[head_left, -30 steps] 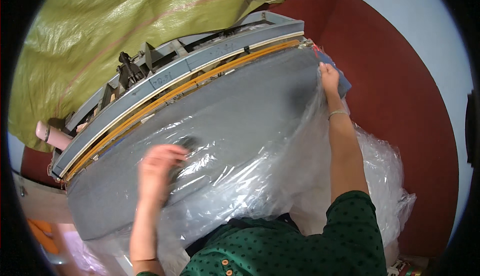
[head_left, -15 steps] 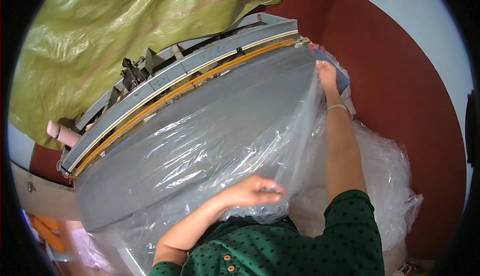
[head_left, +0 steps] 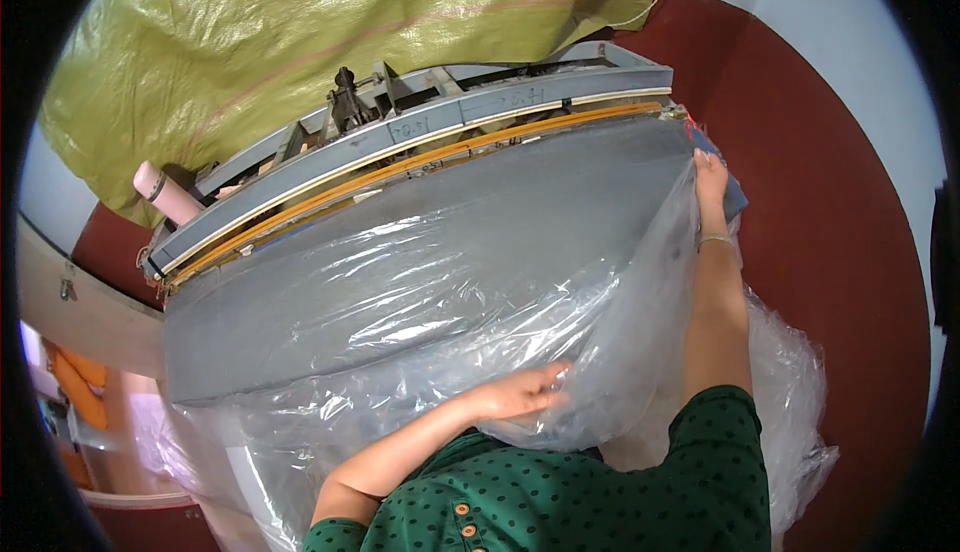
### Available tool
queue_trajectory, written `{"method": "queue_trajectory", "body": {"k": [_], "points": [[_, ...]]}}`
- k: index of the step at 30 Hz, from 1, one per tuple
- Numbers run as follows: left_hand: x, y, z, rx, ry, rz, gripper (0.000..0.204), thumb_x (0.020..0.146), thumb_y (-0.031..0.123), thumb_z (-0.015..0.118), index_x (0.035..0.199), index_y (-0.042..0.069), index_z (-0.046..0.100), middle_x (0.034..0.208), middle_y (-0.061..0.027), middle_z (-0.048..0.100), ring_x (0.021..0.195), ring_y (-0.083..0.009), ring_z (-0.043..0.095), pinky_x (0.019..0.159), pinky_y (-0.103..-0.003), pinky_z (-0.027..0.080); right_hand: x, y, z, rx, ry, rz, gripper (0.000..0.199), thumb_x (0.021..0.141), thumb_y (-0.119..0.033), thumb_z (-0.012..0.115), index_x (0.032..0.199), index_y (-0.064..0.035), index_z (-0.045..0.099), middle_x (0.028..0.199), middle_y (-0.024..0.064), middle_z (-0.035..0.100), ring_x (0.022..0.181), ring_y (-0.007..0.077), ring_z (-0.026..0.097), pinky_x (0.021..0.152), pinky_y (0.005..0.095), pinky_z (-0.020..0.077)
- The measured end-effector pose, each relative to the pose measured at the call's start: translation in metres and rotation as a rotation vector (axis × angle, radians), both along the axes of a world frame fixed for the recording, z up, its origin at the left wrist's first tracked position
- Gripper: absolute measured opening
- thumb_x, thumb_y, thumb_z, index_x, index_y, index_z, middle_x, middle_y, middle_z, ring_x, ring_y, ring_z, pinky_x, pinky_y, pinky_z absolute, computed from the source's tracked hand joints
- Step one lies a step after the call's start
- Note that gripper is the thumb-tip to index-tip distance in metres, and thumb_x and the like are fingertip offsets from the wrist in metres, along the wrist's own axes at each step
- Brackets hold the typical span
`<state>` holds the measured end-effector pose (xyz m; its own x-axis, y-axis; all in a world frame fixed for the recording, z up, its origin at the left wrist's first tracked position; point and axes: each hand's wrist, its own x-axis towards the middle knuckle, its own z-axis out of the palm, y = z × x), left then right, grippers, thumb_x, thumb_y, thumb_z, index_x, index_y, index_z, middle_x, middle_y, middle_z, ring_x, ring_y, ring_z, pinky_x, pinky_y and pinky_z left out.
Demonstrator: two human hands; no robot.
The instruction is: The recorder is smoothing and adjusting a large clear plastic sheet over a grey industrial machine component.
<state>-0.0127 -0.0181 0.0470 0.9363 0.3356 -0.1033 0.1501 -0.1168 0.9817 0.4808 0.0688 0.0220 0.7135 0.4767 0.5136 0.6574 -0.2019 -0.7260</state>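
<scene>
A clear plastic sheet (head_left: pixel 640 337) lies over a long grey slab-like surface (head_left: pixel 560 182) and hangs down its near side in shiny folds. At the far right corner, my right hand (head_left: pixel 710 177) pinches the sheet's edge, pulling it up in a taut fold. My right arm is stretched out, with a bracelet at the wrist. Over the near folds, close to my body, my left hand (head_left: pixel 520 392) has its fingers apart and somewhat blurred. Nothing shows in its grip; whether it touches the plastic I cannot tell.
Behind the slab runs a grey metal frame (head_left: pixel 440 124) with orange strips (head_left: pixel 420 162) along it. A pink bottle (head_left: pixel 167 192) leans at its left end. A yellow-green tarp (head_left: pixel 330 22) hangs behind. Bunched plastic (head_left: pixel 785 392) lies right of my arm, beside a dark red wall (head_left: pixel 840 252).
The view has shifted, so the frame and slab sit farther right and look more level. My right hand keeps hold of the sheet at the corner. My left fingers have spread more.
</scene>
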Motion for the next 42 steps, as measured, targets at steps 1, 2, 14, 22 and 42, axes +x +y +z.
{"method": "queue_trajectory", "body": {"k": [1,2,14,22,42], "points": [[-0.003,-0.002,-0.004,-0.196,-0.013,-0.191,0.043,0.085,0.029,0.047,0.117,0.001,0.042,0.111,-0.0101,0.051,0.098,-0.0221,0.049,0.085,-0.031,0.038,-0.003,0.003,0.0,0.002,-0.003,0.01,0.036,0.077,-0.032,0.054,0.081,0.0029,0.056,0.081,0.0207,0.058,0.078,0.0319,0.056,0.069,0.0345,0.0414],[-0.003,-0.004,0.001,-0.396,-0.03,-0.387,0.043,0.084,0.031,0.048,0.114,0.0,0.044,0.108,-0.0098,0.054,0.099,-0.0227,0.049,0.083,-0.031,0.039,-0.006,0.003,0.002,-0.016,0.008,0.001,0.035,0.077,-0.032,0.055,0.081,0.0031,0.056,0.081,0.0205,0.059,0.077,0.0314,0.056,0.069,0.0341,0.0414],[-0.274,0.0,0.097,-0.156,-1.035,0.532,0.026,0.079,0.027,0.052,0.085,0.004,0.06,0.081,-0.0105,0.061,0.079,-0.026,0.057,0.069,-0.037,0.046,-0.006,0.0,0.006,-0.04,-0.028,0.128,0.029,0.079,-0.025,0.056,0.086,0.0026,0.058,0.079,0.0095,0.061,0.072,0.015,0.053,0.07,0.0279,0.0412],[-0.465,-0.031,0.106,0.139,-1.33,1.199,0.026,0.081,0.025,0.05,0.091,0.003,0.059,0.085,-0.0096,0.061,0.08,-0.0223,0.057,0.07,-0.034,0.046,0.056,0.0,-0.027,-0.083,-0.045,0.217,0.03,0.081,-0.026,0.053,0.095,0.0004,0.058,0.092,0.0123,0.059,0.086,0.0182,0.053,0.079,0.0284,0.0389],[-0.408,0.105,0.033,0.891,0.714,0.928,0.057,0.082,0.038,0.047,0.127,0.006,0.03,0.136,-0.0106,0.021,0.127,-0.0304,0.014,0.099,-0.043,0.019,0.04,0.008,-0.021,-0.255,-0.089,0.037,0.053,0.082,-0.042,0.045,0.106,0.0047,0.05,0.105,0.02,0.054,0.098,0.0303,0.05,0.084,0.033,0.0369]]}}
